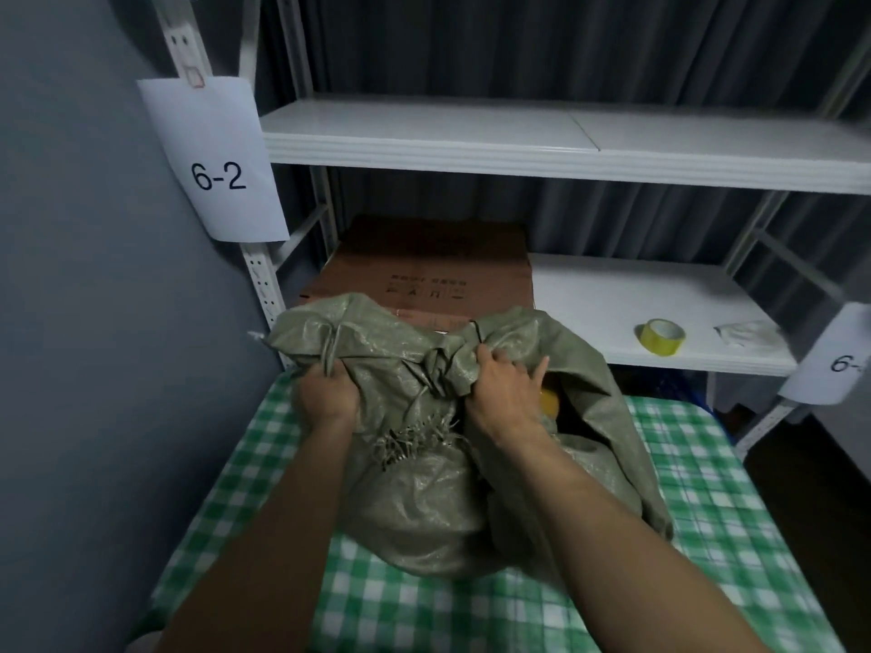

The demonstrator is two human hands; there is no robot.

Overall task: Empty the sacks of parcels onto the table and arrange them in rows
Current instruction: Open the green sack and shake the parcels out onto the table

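Sack [424,501] up on the table [707,534], just the one, and a big lumpy thing it was: dull grey-green woven plastic, shiny along the creases, with a tuft of frayed strands sticking out of a bunched seam near its middle. It sat on the green-and-white checked cloth toward the table's far end, close up against the shelving.

Two hands, both on it. The left hand [325,395] had its fingers curled tight round a gathered fold at the sack's upper left corner. The right hand [506,388] clutched a bunch of fabric near the top middle, fingers dug in. Just to the right of that hand the sack gaped, and a yellow thing [549,402] showed inside; what it was, I couldn't tell.

Behind stood two white shelves. On the lower shelf [636,285] lay one brown cardboard box [424,271], one roll of yellow tape [662,337] and one crumpled white scrap [747,334]. Two paper labels hung on the uprights: the left label [219,176] read 6-2, and the right label [843,360] was cut off by the edge.
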